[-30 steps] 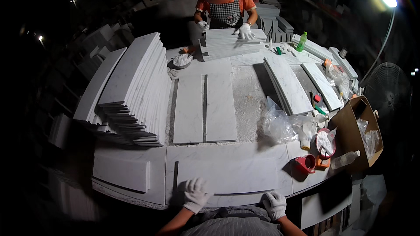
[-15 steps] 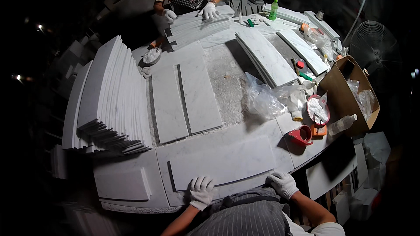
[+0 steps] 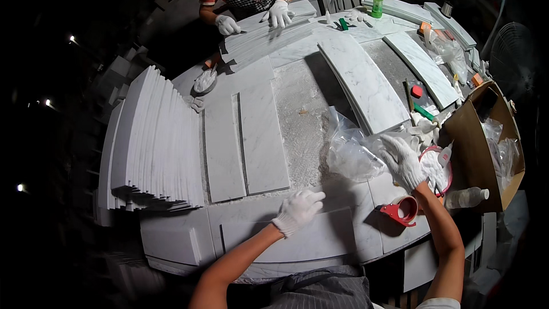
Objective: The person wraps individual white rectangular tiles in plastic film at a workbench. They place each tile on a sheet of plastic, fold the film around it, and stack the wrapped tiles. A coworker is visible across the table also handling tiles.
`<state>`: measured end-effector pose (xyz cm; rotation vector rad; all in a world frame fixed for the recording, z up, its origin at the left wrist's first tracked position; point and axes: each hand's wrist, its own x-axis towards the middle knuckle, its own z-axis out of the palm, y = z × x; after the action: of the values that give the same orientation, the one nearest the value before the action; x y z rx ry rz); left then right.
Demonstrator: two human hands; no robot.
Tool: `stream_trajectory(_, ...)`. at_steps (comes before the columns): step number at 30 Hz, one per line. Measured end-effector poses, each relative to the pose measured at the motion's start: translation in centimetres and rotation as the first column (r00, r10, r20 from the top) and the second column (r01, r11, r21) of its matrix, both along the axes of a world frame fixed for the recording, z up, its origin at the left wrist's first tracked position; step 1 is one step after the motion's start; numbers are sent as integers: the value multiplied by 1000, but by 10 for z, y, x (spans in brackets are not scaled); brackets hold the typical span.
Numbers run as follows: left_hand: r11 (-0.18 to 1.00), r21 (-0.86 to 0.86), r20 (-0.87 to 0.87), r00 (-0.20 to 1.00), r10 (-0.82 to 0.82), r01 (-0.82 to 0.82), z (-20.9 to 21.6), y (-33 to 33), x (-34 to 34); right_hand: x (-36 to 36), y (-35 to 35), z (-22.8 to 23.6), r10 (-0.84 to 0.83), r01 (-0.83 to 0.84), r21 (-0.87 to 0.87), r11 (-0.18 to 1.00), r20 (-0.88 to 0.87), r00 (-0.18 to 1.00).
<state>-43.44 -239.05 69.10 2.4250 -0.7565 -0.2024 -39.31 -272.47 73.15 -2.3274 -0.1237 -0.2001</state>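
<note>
White knitted gloves cover both my hands. My left hand (image 3: 299,210) hovers over the far edge of a long pale marble slab (image 3: 320,234) near me, fingers loosely stretched to the right, holding nothing. My right hand (image 3: 402,162) reaches forward with its fingers extended, between a clear plastic bag (image 3: 350,150) and a round red-rimmed bowl of white paste (image 3: 432,166). Whether its fingertips touch the bag I cannot tell. Just nearer than the right hand stands a red tape dispenser (image 3: 400,210). White gloves (image 3: 424,129) lie beyond the bowl, partly hidden.
Upright slabs (image 3: 154,143) stand packed at left. Two slabs (image 3: 262,137) lie mid-table; more are stacked (image 3: 366,86) at right. A clear bottle (image 3: 466,197) and cardboard box (image 3: 483,149) sit at the right edge. Across the table, a co-worker's gloved hands (image 3: 280,14) rest on slabs.
Both my hands have lifted off the near slab's edge. The left moved forward and right across the slab; the right reached forward toward the plastic bag and bowl. The view has shifted slightly.
</note>
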Motion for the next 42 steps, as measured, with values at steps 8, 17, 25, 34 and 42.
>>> stream_trajectory(8, 981, -192, -378, 920, -104, 32, 11, -108, 84, 114, -73, -77, -258, 300, -298, 906, 173, 951)
stream_trajectory(17, 814, -254, -723, 661, 200, -523, -6, -177, 192, 157, -78, -86, -388, 394, -375, 839, 94, 917)
stream_trajectory(25, 737, -112, -759, 536, 369, -667, -12, -204, 232, 166, -74, -89, -491, 491, -361, 793, 98, 866)
stream_trajectory(34, 718, -181, -789, 535, 302, -672, -59, -203, 241, 153, -50, -100, -500, 504, -139, 852, 66, 863)
stream_trajectory(42, 706, -266, -923, 385, 10, -656, -67, -142, 288, 152, -12, -83, -501, 497, -61, 865, -82, 862)
